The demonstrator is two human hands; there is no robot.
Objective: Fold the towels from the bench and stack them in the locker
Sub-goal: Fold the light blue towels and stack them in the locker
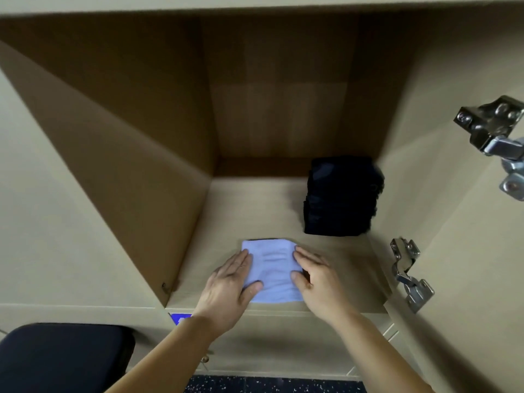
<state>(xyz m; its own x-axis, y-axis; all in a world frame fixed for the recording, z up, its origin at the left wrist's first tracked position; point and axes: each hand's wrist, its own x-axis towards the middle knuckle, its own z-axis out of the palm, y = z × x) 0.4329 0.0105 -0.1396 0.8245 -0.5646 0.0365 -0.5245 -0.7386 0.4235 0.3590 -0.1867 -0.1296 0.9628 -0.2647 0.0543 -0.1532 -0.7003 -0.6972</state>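
While left hand point(229, 282) and right hand point(317, 279) press flat, fingers straight, on towel point(273, 268), it sits at locker point(255, 205) front lip | risk: slides off | cause: drag on withdrawal

Blue towel point(273, 272): pale, folded to a rectangle, lying flat at the front edge of the locker point(255, 208) floor, about mid-width. Light creases on top; a dark edge shows beneath it. Dark stack point(340, 197): folded cloth, piled upright at the locker's rear right, beside the right wall.
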